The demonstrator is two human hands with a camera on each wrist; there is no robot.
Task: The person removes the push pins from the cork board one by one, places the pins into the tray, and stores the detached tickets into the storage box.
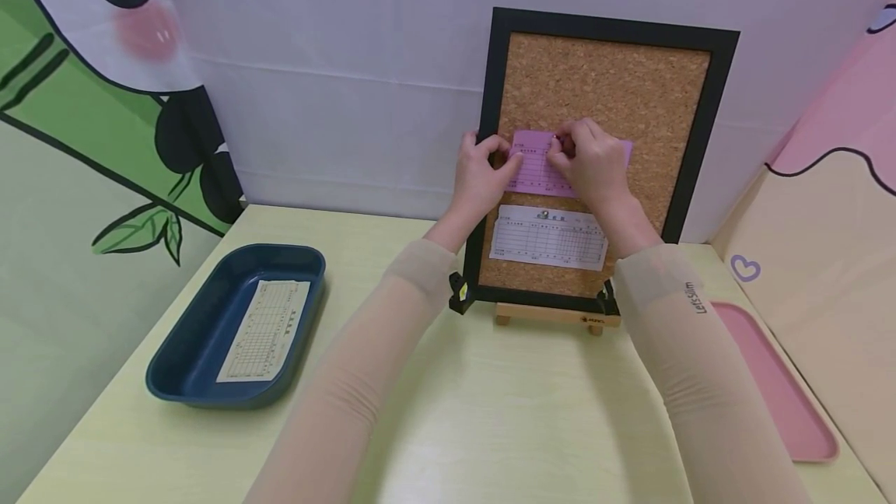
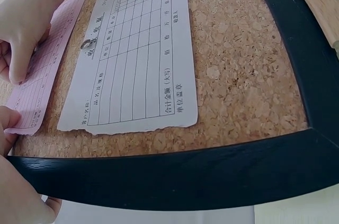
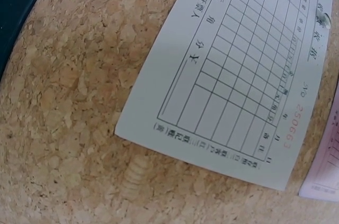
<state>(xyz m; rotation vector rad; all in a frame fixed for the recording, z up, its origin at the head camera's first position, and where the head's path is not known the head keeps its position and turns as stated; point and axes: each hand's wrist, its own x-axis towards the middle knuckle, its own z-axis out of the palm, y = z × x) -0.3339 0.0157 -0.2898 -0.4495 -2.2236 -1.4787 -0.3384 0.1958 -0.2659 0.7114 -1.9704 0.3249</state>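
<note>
A black-framed corkboard stands upright, with a pink receipt slip against its middle. My left hand grips the board's left edge, its thumb on the slip's left end and other fingers behind the frame. At the slip's top middle, my right hand pinches something small, apparently a pin, mostly hidden by the fingertips. Below hangs a white receipt slip, held by a small metallic pin at its top. The right wrist view shows the white slip but no hand.
A small wooden easel with black clips supports the board on the pale table. To the left sits a dark blue tray with white slips in it. A pink tray lies at the right edge, partly behind my right sleeve.
</note>
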